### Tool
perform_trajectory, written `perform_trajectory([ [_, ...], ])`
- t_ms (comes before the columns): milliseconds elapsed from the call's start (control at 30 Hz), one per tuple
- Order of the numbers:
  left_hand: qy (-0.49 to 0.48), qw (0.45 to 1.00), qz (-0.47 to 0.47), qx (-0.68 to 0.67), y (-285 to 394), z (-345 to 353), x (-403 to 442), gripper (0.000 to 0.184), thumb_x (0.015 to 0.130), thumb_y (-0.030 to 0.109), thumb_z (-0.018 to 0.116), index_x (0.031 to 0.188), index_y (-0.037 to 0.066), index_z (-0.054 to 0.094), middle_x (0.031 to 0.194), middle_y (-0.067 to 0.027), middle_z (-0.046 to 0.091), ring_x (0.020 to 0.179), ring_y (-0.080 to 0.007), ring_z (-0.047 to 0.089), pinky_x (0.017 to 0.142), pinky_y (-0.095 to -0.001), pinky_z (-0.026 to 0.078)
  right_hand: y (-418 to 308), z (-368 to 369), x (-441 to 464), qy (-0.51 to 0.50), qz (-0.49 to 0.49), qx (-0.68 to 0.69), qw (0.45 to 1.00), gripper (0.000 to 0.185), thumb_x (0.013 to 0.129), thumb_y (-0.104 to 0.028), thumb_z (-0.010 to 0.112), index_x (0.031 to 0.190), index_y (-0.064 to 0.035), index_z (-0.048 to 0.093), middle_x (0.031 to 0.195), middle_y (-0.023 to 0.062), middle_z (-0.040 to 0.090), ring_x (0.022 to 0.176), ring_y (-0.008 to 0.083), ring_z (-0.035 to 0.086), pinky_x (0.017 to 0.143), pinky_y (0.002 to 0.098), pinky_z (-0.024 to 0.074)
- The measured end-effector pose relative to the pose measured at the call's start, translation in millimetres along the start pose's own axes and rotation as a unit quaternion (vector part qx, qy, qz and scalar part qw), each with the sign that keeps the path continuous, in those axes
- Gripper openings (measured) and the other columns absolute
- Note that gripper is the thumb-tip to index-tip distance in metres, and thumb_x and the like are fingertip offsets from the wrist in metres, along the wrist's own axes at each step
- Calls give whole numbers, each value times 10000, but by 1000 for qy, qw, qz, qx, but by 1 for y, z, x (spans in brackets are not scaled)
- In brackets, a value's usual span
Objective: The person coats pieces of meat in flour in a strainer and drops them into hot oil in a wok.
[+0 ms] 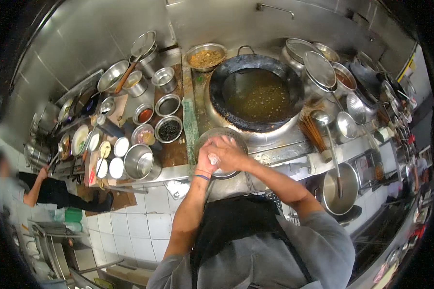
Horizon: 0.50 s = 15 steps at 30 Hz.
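Note:
Both hands are together over a round metal bowl (241,138) in front of the large black wok (219,91). My left hand (206,156) is curled around a pale, soft-looking lump (213,158), with a dark band on the wrist below it. My right hand (228,153) lies across the bowl against the left one, its fingers partly bent over the same spot. What is under the right fingers is hidden. Bubbling oil (258,94) fills the bottom of the wok.
Metal containers, including a dark-filled bowl (168,129) and an empty pot (139,162), stand left. A bamboo brush (314,135), ladles (346,125) and a deep pot (340,192) are right. Another person (31,188) holds a utensil at far left.

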<state>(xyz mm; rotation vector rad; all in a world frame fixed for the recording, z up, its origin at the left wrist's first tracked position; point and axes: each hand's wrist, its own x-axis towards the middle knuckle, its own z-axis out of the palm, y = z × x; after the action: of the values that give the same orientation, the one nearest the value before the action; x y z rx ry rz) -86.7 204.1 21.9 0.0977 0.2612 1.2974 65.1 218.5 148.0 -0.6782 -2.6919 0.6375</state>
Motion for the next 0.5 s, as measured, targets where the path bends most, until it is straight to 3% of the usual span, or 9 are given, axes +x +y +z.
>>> perform_trajectory([
  [67, 4, 1000, 2, 1, -7, 17, -11, 418, 980, 401, 411, 1254, 122, 558, 1224, -130, 612, 1130, -303, 590, 989, -451, 469, -8, 6, -10, 37, 11, 40, 998, 646, 688, -195, 755, 1296, -193, 535, 1405, 177, 382, 1312, 427, 327, 970, 639, 347],
  [100, 112, 982, 89, 123, -11, 30, -15, 443, 985, 401, 398, 1300, 119, 530, 1280, -131, 574, 1165, -300, 565, 1017, -453, 446, -13, 18, -14, 93, 35, -40, 994, 660, 727, -279, 736, 1337, -167, 508, 1457, 184, 341, 1357, 459, 277, 1015, 641, 320],
  [200, 17, 997, 43, 62, -17, 27, -16, 458, 999, 390, 374, 1345, 116, 496, 1325, -126, 542, 1204, -293, 534, 1046, -443, 419, -14, 37, -10, 211, 66, 11, 975, 679, 753, -329, 717, 1350, -105, 485, 1466, 207, 327, 1361, 491, 269, 1049, 619, 309],
  [233, 3, 996, 61, 70, -21, 26, -16, 437, 1006, 382, 379, 1337, 124, 499, 1316, -117, 548, 1229, -282, 515, 1062, -446, 402, -10, 39, -7, 265, 43, -54, 962, 623, 777, -302, 700, 1314, -48, 511, 1357, 237, 450, 1253, 468, 423, 1014, 539, 390],
  [367, -68, 997, 20, -11, -28, -19, -6, 402, 1016, 348, 383, 1309, 105, 512, 1307, -110, 550, 1221, -265, 524, 1052, -428, 422, 5, 53, -3, 266, 0, 29, 964, 363, 801, -242, 674, 1073, -17, 588, 1103, 231, 560, 1039, 420, 522, 909, 492, 436],
  [500, 74, 988, 80, 111, -18, 21, -18, 378, 1024, 323, 377, 1285, 89, 518, 1289, -110, 557, 1191, -250, 545, 1032, -409, 447, 8, 55, 0, 320, -73, -25, 944, 224, 807, -205, 650, 897, -17, 567, 939, 183, 556, 897, 369, 528, 829, 466, 435],
])
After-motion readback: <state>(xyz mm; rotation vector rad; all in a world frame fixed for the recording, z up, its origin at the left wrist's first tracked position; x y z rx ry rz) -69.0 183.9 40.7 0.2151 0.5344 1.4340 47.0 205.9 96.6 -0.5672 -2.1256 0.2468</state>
